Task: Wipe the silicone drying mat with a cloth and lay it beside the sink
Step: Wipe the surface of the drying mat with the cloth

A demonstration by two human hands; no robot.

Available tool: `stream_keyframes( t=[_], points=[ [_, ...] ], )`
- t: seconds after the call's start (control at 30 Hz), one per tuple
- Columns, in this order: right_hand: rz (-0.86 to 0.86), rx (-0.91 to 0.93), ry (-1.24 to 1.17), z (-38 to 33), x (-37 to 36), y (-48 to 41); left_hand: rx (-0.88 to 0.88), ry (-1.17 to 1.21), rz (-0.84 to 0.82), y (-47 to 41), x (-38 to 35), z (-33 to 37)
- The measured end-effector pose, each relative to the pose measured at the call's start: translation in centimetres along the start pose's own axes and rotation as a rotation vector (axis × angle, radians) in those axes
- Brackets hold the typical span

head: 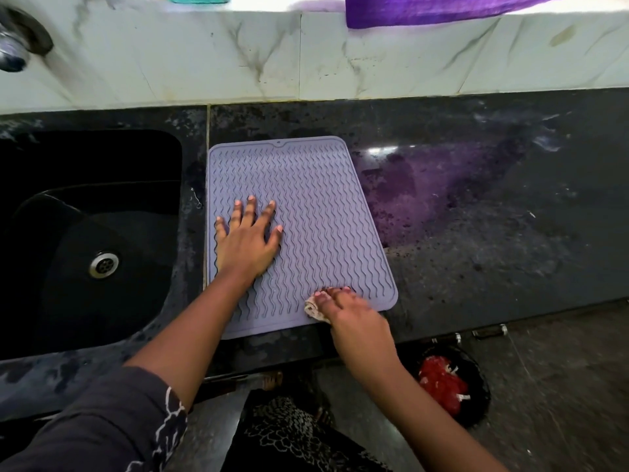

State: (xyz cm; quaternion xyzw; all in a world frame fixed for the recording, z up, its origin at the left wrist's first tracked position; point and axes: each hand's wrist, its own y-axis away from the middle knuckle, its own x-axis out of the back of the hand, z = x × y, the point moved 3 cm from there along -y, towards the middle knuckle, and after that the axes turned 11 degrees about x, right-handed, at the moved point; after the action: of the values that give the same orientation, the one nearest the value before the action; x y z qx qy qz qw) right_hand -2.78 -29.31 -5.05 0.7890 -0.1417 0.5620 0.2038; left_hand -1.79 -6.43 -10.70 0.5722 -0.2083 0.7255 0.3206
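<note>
the lavender rectangular silicone drying mat with wavy ridges (316,212) lies flat on the dark speckled stone surface (476,233), just beside the right rim of the black sink with a metal drain (102,233). its near edge sits close to the surface's front edge, and its far edge stops short of the white marble-patterned back wall (306,56).

the left hand (246,240) rests palm down on the mat's left half, near the sink-side edge; its grip is wide, fingers spread flat and holding nothing. the right hand (354,315) is at the mat's near right corner, its grip closed down over a small crumpled pale cloth (313,309) pressed against the mat, with only a bit of cloth showing at the fingertips.

a purple fabric (425,8) hangs over the ledge above the wall, and its purple reflection shows on the surface to the right of the mat. below the surface's front edge, a black bin with red contents (452,383) stands on the floor.
</note>
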Motion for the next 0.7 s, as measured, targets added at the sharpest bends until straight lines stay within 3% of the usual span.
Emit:
stream_keyframes(
  t=[0.27, 0.47, 0.6, 0.7],
  points=[
    [-0.132, -0.255, 0.057, -2.3, -1.7, 1.3, -0.010, -0.001, -0.007, 0.0, 0.0, -0.1],
    [-0.094, -0.159, 0.200, -2.4, 0.7, 0.6, -0.033, -0.006, -0.043, 0.0, 0.1, -0.2],
    [-0.140, -0.054, 0.023, -2.3, 1.2, -0.7, -0.045, 0.029, -0.171, -0.5, 0.2, -0.6],
    [-0.166, -0.057, -0.309, -3.2, 2.0, -1.9, -0.043, 0.151, -0.336, -1.3, 0.7, -1.4]
  ],
)
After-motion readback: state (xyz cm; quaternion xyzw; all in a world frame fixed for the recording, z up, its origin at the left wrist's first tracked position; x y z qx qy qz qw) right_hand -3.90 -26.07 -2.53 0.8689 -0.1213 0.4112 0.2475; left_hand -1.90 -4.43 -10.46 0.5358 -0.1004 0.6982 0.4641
